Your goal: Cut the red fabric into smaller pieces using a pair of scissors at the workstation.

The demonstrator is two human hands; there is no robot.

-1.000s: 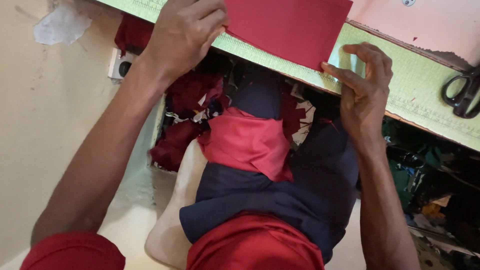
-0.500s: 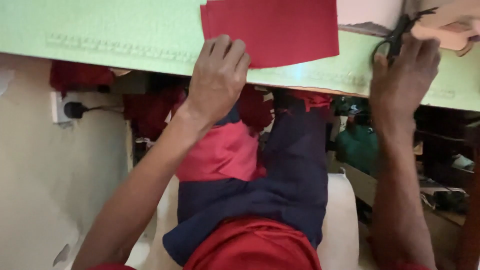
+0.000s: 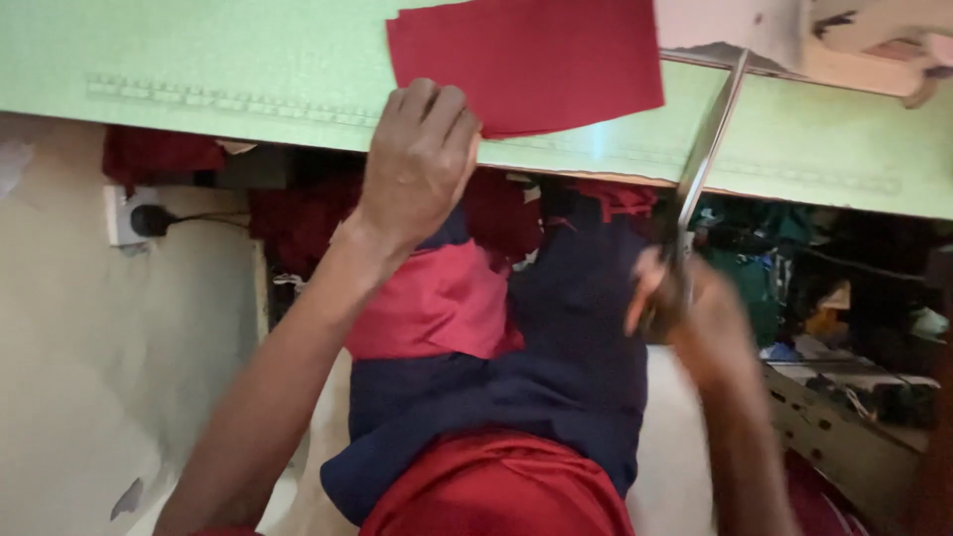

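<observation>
Scissors [image 3: 700, 164] rise toward twelve o'clock from the blurred right hand [image 3: 685, 308], whose fingers are closed around the handles. Left hand [image 3: 417, 159] lies flat, fingers spread on the near edge of the red cloth [image 3: 536, 60], which rests on the green worktop [image 3: 199, 60] at twelve o'clock.

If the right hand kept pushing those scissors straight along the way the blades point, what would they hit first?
Most likely the red cloth. The right hand aims the scissors up over the green table, tips near the cloth's right edge; motion blur leaves this uncertain.
</observation>
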